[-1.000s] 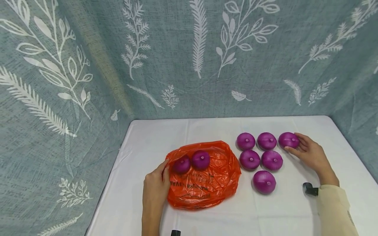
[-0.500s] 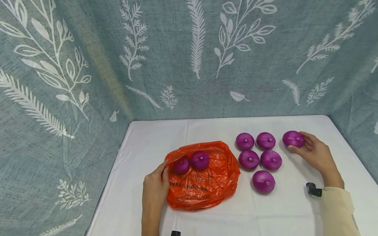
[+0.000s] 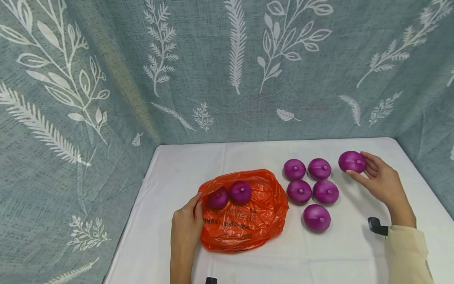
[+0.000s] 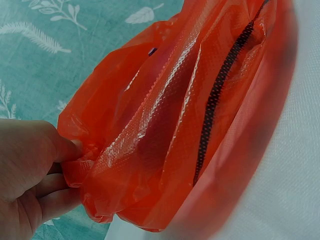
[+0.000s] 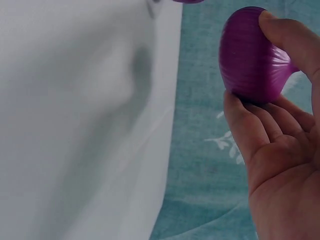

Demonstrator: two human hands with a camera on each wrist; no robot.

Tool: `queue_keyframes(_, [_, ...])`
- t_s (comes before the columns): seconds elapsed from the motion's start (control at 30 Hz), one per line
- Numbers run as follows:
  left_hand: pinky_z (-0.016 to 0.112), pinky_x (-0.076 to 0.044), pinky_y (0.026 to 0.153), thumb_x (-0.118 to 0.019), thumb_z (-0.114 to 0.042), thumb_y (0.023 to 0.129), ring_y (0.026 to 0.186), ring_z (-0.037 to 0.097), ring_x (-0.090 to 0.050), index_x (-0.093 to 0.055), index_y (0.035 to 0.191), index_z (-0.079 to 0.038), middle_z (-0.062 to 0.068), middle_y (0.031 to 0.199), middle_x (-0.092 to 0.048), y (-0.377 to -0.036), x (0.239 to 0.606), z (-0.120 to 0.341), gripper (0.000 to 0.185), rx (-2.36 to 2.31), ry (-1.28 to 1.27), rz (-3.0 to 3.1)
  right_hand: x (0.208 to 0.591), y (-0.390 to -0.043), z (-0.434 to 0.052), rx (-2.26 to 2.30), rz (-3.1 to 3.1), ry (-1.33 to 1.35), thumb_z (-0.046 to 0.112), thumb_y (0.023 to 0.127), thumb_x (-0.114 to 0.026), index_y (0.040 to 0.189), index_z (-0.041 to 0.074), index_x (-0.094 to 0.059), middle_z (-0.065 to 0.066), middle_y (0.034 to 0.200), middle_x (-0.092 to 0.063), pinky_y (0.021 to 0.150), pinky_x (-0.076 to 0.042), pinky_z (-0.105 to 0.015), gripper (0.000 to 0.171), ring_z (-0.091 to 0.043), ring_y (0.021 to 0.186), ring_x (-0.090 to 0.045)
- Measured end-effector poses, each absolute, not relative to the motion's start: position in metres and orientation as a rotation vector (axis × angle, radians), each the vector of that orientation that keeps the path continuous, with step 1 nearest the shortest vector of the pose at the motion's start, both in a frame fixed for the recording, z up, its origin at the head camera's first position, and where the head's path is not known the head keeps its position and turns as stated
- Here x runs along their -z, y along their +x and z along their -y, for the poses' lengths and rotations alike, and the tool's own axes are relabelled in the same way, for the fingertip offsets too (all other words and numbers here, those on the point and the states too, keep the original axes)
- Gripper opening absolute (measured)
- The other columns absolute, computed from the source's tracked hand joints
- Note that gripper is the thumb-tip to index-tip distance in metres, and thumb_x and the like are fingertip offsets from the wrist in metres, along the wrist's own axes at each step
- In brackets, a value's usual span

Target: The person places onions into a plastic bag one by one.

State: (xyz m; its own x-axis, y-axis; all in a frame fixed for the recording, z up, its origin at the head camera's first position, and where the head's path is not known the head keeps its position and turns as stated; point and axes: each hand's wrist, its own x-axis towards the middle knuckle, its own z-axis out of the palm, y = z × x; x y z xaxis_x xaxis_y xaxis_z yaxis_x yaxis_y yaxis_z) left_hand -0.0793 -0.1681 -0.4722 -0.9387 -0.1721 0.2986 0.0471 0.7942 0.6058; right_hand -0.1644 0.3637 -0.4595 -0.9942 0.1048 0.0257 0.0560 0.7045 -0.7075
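My left hand [image 3: 186,223] pinches the left rim of a crinkled orange-red plastic bag [image 3: 262,221] with dark printing. In the left wrist view, thumb and fingers grip a fold of the bag [image 4: 145,125]. Two purple onions [image 3: 241,192] lie inside its mouth. At the table's right, my right hand [image 3: 384,181] holds another purple onion [image 3: 352,161] between thumb and fingers, raised over the cloth. The right wrist view has this onion [image 5: 247,55] glossy and ribbed, its pointed end toward the palm.
Several more purple onions stand between bag and right hand: a back pair [image 3: 294,169], a middle pair [image 3: 325,192] and a single onion [image 3: 317,218] in front. White cloth covers the table [image 3: 269,264]. A patterned teal curtain [image 3: 213,71] hangs behind and at the sides.
My right hand has drawn its onion rightward out of the back row and lifted it off the table. The left hand and the bag have stayed in place.
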Motion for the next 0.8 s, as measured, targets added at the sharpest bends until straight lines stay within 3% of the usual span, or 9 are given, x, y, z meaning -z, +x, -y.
queue_keyframes(0.2, [0.046,-0.065,0.079,-0.068,-0.005,0.102,0.089,0.030,-0.077,-0.071,0.135,0.000,0.022,0.124,-0.074,-0.078,0.472,0.167,0.033,0.894,0.097,2.638,0.451,-0.161,-0.356,-1.192,2.811,-0.136,0.049,0.093,-0.080,0.166,0.007,-0.032,-0.031,0.161,-0.041,0.095,-0.039,-0.004,0.097,-0.053,0.140,-0.047])
queue_keyframes(0.4, [0.047,-0.064,0.083,-0.069,-0.007,0.102,0.093,0.032,-0.078,-0.071,0.134,0.000,0.023,0.123,-0.074,-0.078,0.472,0.166,0.033,0.897,0.081,2.636,0.439,-0.156,-0.346,-1.218,2.778,-0.126,0.046,0.092,-0.082,0.166,0.011,-0.035,-0.026,0.161,-0.044,0.094,-0.039,-0.002,0.094,-0.051,0.141,-0.047])
queue_keyframes(0.8, [0.044,-0.065,0.080,-0.068,-0.008,0.103,0.086,0.029,-0.075,-0.070,0.137,-0.001,0.023,0.124,-0.074,-0.077,0.470,0.166,0.034,0.899,0.103,2.663,0.403,-0.143,-0.319,-1.164,2.724,-0.071,0.044,0.089,-0.086,0.165,0.015,-0.039,-0.024,0.158,-0.049,0.091,-0.036,0.002,0.094,-0.049,0.137,-0.053])
